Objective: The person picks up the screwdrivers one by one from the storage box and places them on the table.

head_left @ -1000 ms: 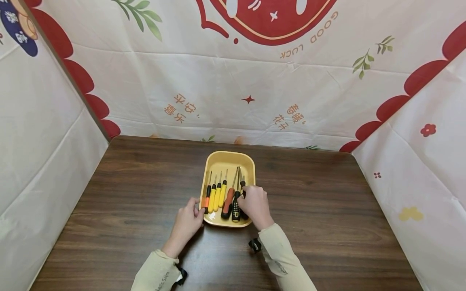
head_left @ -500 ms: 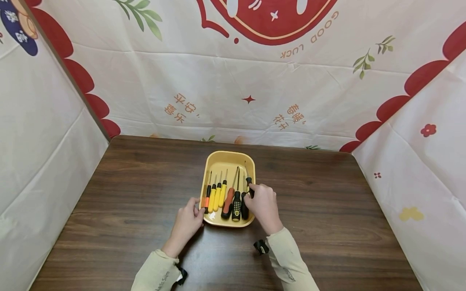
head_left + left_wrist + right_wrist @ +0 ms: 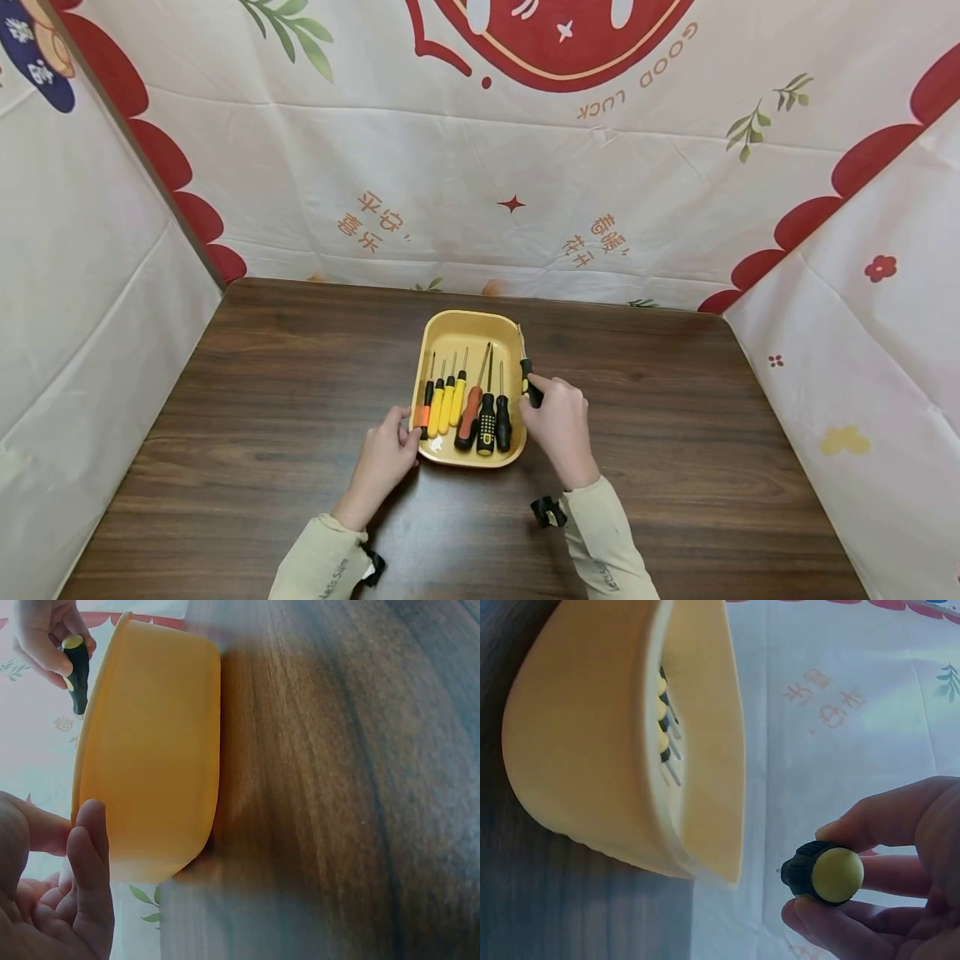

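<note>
My left hand point(image 3: 385, 457) pinches the near-left rim of a yellow tray point(image 3: 471, 315) between thumb and fingers. A screwdriver point(image 3: 837, 874) with a black handle and yellow end is in the grip of my right hand point(image 3: 561, 423). In the head view it lies over the tray's right rim, its shaft pointing away from me. Inside the tray, several yellow-handled screwdrivers point(image 3: 447, 406) lie beside a thin black-and-orange screwdriver point(image 3: 427, 408). Right of them are a red-and-black screwdriver point(image 3: 470, 417), a black one with yellow dots point(image 3: 486, 425) and a plain black one point(image 3: 503, 423).
The tray stands on a dark wooden table point(image 3: 675, 433), near its middle. White printed cloth point(image 3: 465, 167) rises behind the table and along both sides. A small black device point(image 3: 547, 512) is worn at my right wrist, and another point(image 3: 372, 567) at the left.
My right hand has moved right from among the screwdrivers to over the tray's right rim, carrying one screwdriver out. The plain black screwdriver is now uncovered. My left hand stays on the rim.
</note>
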`<state>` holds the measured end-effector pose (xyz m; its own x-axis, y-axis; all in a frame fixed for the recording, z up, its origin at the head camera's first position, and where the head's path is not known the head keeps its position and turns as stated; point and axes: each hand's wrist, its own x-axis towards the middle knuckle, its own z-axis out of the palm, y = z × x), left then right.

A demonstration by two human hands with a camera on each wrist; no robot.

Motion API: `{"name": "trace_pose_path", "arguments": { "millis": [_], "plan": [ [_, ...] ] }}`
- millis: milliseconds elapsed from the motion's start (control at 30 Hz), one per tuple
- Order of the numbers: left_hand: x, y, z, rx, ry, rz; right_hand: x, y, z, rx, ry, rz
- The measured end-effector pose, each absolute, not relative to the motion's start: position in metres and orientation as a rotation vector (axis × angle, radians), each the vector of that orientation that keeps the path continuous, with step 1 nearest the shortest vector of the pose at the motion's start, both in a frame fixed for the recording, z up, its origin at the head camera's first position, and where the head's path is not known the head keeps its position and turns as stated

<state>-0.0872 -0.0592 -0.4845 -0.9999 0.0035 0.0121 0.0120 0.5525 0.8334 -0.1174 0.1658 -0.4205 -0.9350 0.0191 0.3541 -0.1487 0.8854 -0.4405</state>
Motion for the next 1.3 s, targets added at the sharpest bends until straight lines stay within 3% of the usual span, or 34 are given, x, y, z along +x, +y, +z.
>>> {"name": "trace_pose_path", "arguments": {
  "millis": [567,1300],
  "plan": [
    [-0.089,-0.060,-0.486,-0.005,-2.763,-1.498,-0.116,0.187,-0.413,0.017,-2.661,0.678],
    [-0.089,-0.059,-0.486,0.013,-2.756,-1.537,-0.115,0.207,-0.430,-0.069,-2.695,0.684]
  ]
}}
